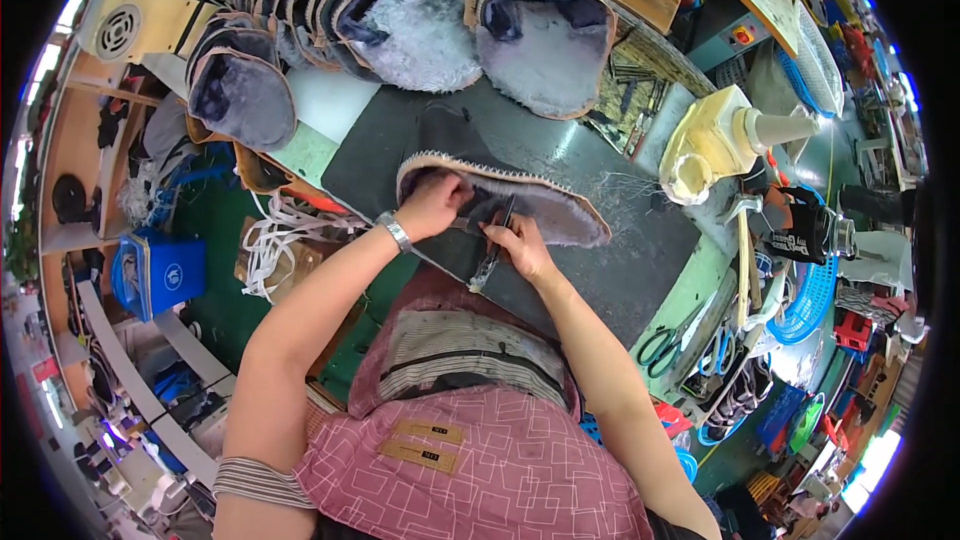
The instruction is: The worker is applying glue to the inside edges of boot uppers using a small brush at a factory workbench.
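Note:
A dark shoe upper [560, 212] with grey fur lining and pale zigzag stitching along its edge lies on the black work mat [620, 270]. My left hand [432, 206], with a metal watch on its wrist, grips the upper at its left part, fingers curled into the opening. Closed around a slim dark tool [491, 266] is my right hand [520, 245], close to the near edge of the upper. The tool's upper end points at the lining, and its lower end looks pale. Its exact kind does not show.
Stacked fur-lined uppers [420, 35] stand along the far side. A yellowish shoe-shaped form [708, 140] is at the right, near a tray of thin tools [628, 105]. Scissors [657, 350] lie at the near right. White straps [268, 245] hang at the left by a blue bin [165, 273].

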`<act>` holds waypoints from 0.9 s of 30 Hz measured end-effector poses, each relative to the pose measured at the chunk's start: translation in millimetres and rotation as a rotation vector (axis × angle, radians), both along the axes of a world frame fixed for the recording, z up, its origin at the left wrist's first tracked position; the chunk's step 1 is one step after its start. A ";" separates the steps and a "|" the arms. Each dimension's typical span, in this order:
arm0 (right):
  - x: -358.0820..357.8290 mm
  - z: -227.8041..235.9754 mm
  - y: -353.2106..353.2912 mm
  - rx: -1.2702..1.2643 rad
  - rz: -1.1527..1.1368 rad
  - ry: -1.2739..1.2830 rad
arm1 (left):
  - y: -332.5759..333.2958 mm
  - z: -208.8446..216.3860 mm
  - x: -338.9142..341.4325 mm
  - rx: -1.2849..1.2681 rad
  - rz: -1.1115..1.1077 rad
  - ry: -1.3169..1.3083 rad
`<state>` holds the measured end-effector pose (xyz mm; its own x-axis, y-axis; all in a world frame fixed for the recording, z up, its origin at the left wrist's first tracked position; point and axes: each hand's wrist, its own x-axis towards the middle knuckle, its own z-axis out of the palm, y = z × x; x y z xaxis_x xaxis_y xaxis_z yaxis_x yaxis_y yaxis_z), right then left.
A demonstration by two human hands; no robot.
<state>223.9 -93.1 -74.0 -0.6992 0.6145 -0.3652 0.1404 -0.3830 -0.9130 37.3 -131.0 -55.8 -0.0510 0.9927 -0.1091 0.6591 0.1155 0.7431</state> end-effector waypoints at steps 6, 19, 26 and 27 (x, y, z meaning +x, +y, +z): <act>7.5 22.3 0.5 0.069 0.033 -0.049 | -20.7 8.9 36.4 0.287 0.019 0.279; 23.9 66.8 -28.3 0.495 -0.375 0.044 | 21.0 11.1 13.2 -0.208 0.057 0.141; -22.7 30.4 -23.1 1.049 -0.288 -0.189 | 36.2 -5.0 -0.7 -0.543 0.178 -0.250; -24.0 26.5 -22.7 1.056 -0.259 -0.261 | 39.5 11.0 4.1 -0.559 0.137 -0.175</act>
<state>199.8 -115.8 -47.5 -0.4832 0.8191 0.3091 0.4036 0.5217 -0.7516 41.4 -91.5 -44.8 -0.1084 0.7681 -0.6311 0.4836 0.5954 0.6416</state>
